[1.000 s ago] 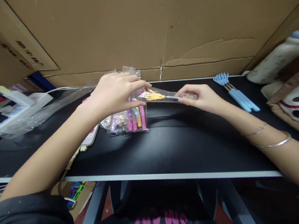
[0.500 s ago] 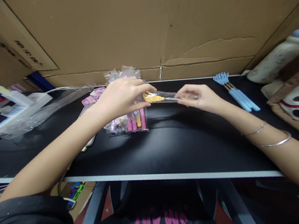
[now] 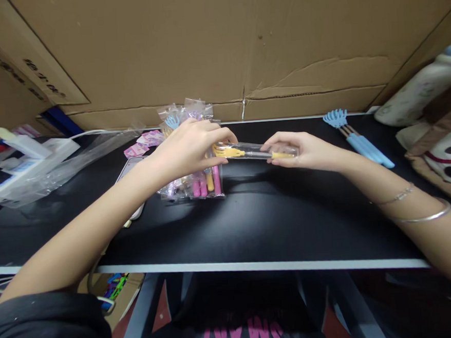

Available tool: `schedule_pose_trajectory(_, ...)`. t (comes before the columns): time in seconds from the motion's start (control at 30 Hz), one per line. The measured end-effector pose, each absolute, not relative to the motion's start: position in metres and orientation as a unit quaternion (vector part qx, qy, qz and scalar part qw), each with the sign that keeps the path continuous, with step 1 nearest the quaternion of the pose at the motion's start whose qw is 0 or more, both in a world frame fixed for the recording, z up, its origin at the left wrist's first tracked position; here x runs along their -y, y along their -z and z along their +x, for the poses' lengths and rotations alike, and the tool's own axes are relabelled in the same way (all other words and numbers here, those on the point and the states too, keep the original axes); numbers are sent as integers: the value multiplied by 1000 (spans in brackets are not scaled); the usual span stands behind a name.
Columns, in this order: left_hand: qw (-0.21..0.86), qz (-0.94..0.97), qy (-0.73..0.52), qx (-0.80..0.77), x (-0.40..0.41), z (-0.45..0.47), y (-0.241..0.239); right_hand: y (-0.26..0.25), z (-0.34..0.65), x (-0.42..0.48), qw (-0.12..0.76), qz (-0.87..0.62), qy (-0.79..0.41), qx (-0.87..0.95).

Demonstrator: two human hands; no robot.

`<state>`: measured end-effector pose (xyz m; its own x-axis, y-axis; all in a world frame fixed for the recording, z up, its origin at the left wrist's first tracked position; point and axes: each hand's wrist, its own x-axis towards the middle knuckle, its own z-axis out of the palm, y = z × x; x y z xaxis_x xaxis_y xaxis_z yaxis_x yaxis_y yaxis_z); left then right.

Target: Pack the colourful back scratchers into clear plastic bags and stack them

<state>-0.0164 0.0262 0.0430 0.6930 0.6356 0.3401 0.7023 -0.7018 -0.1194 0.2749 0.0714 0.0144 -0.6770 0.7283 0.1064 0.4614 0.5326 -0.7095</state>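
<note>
A yellow back scratcher (image 3: 230,152) with a claw head and metal shaft lies inside a clear plastic sleeve, held level above the black desk. My left hand (image 3: 197,148) pinches the sleeve at the claw end. Around the handle end, the fingers of my right hand (image 3: 299,151) are closed on the same sleeve. Below and behind my left hand is a pile of bagged back scratchers (image 3: 203,183) with pink, yellow and blue parts, partly hidden by that hand. To the right, two unwrapped blue back scratchers (image 3: 369,148) rest side by side on the desk.
A phone (image 3: 133,168) and pink cards (image 3: 150,139) lie beside the left forearm. A white power strip (image 3: 28,167) and loose clear plastic (image 3: 93,160) are at the left. A bottle (image 3: 417,91) and a bag (image 3: 448,148) stand right. Cardboard (image 3: 201,47) walls the back.
My right hand has shifted slightly right and down, and more of the yellow handle shows between its fingers. The sleeve now tilts slightly down to the right. My left hand keeps its pinch.
</note>
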Motion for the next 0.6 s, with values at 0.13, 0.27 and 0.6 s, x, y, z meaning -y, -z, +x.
schedule_pose_trajectory(0.13,113,-911,120,378,-26,-17,-46,-23,290,-78,90,-350,-352,863)
schedule_pose_trajectory(0.27,118,-905,101,396,-25,-16,-45,-28,301,-86,-4,-345,-407,846)
schedule_pose_trajectory(0.6,139,-902,122,390,-28,-18,-44,-18,302,-96,159,-354,-372,843)
